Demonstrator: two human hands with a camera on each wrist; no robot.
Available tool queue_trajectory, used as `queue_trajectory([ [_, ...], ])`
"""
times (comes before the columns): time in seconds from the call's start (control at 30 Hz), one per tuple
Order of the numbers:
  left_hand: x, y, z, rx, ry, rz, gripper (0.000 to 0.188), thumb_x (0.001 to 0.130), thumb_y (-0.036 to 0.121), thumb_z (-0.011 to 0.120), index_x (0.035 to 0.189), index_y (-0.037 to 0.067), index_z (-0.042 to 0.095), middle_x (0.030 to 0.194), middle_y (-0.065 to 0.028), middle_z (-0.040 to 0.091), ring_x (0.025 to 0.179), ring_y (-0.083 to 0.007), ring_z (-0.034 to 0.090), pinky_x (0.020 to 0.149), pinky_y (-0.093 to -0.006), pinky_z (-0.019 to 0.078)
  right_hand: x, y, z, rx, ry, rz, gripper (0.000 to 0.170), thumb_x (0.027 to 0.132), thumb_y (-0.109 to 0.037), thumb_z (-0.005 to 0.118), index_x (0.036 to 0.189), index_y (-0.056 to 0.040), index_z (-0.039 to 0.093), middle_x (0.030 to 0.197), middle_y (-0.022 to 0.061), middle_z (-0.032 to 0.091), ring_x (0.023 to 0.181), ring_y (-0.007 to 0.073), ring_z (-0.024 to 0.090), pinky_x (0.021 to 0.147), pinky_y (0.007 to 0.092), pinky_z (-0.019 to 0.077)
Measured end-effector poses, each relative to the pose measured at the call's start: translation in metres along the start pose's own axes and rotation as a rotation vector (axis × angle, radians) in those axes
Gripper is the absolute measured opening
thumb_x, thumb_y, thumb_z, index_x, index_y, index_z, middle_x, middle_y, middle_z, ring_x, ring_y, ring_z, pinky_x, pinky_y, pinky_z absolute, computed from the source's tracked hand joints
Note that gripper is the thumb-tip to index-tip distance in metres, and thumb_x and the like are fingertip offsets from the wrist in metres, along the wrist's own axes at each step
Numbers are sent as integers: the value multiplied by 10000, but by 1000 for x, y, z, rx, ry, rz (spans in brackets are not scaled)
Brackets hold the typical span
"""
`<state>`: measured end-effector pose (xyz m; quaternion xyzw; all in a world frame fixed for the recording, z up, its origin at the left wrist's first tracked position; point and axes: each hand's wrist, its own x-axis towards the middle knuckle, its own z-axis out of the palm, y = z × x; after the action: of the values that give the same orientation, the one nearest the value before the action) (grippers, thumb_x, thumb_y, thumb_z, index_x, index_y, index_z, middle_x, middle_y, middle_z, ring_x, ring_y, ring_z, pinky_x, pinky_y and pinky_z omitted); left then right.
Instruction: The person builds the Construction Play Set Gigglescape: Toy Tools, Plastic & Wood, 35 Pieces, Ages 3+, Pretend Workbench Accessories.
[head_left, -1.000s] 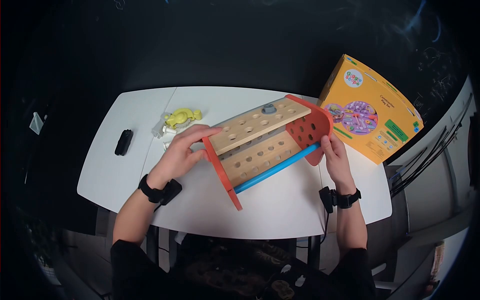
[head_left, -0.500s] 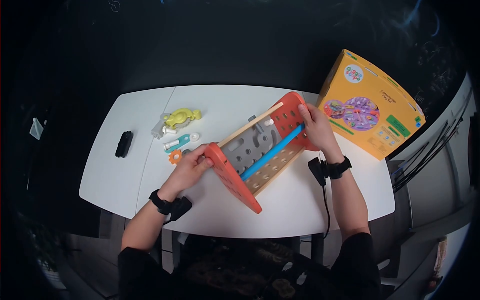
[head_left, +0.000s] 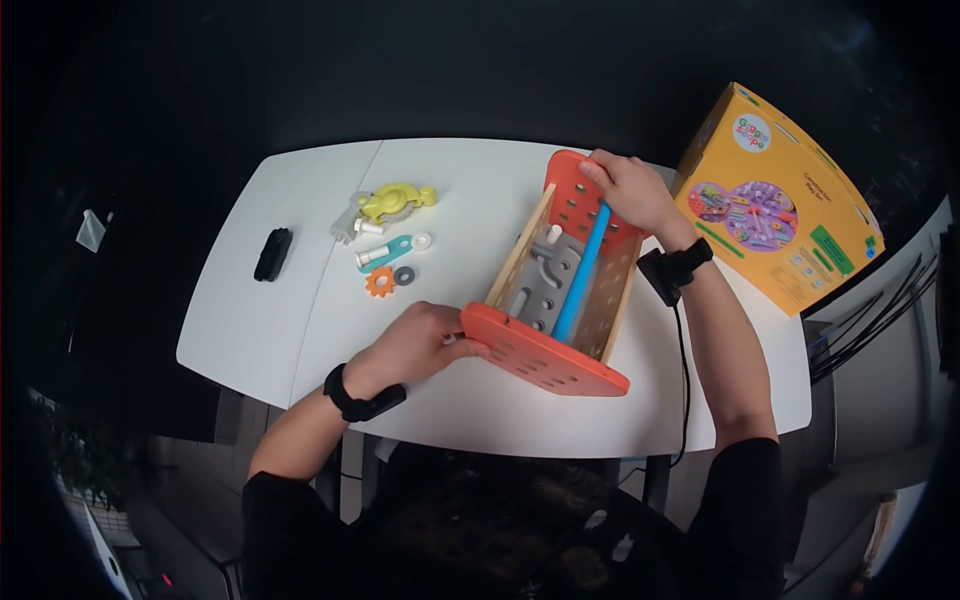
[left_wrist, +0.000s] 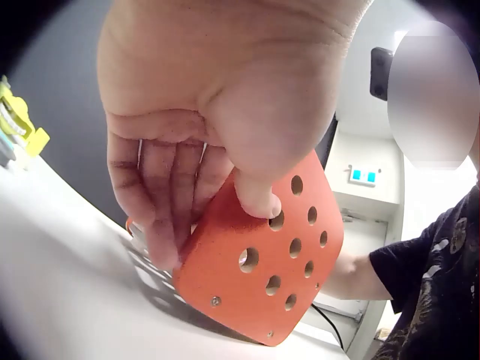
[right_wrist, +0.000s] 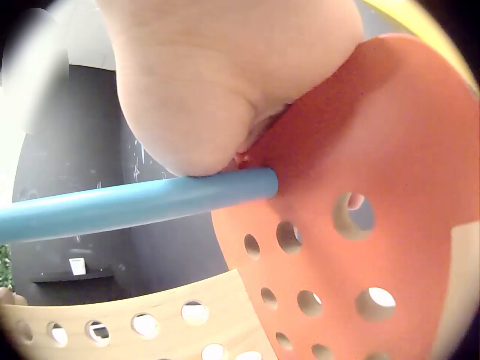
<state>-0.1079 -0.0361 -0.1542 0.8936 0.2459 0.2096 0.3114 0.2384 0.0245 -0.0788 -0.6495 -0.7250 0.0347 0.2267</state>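
Observation:
Both hands hold a wooden toy toolbox with perforated orange end panels (head_left: 545, 358), pale wood sides (head_left: 612, 320) and a blue handle rod (head_left: 592, 255). Inside it shows a grey slotted panel (head_left: 545, 300), with a white peg (head_left: 554, 234) toward the far end. My left hand (head_left: 420, 340) pinches the near end panel's left corner; in the left wrist view its thumb (left_wrist: 259, 199) lies on the outer face. At the far end, my right hand (head_left: 638, 195) grips the top of the other panel beside the rod. Its fingers are mostly hidden behind that panel in the right wrist view.
Left of the toolbox on the white table (head_left: 330, 320) lie a yellow-green toy saw (head_left: 398, 200), a teal strip (head_left: 388, 252) with white bolts, an orange gear (head_left: 380, 283) and a grey ring (head_left: 404, 275). A black case (head_left: 272, 255) lies further left; a yellow box (head_left: 790, 200) stands right.
The toolbox has rolled so its open side with the rod faces up. It has also swung round, its left end coming toward the body, and both hands have moved along with it.

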Motion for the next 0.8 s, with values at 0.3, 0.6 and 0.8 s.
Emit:
queue_trajectory([
  [0.3,5,-21,-37,336,-73,75,312,793,148,805,1086,62,738,1013,-138,723,963,-342,673,876,-402,545,12,-5,-2,35,-144,-76,475,1046,-469,476,1123,-65,711,820,173,711,853,362,700,822,452,526],
  [0.6,13,-83,-58,747,-134,-240,170,756,5,693,920,40,724,918,-124,705,943,-318,676,860,-408,555,-12,-10,-1,217,155,-356,373,950,-317,648,1163,-13,683,1054,169,730,963,341,700,880,397,545],
  [0.8,20,-71,-56,624,-12,-64,208,762,12,730,968,44,725,924,-123,708,918,-316,682,845,-401,552,-52,-38,-24,221,130,-329,362,922,-275,687,1184,-26,671,1114,157,715,986,349,687,885,400,550],
])
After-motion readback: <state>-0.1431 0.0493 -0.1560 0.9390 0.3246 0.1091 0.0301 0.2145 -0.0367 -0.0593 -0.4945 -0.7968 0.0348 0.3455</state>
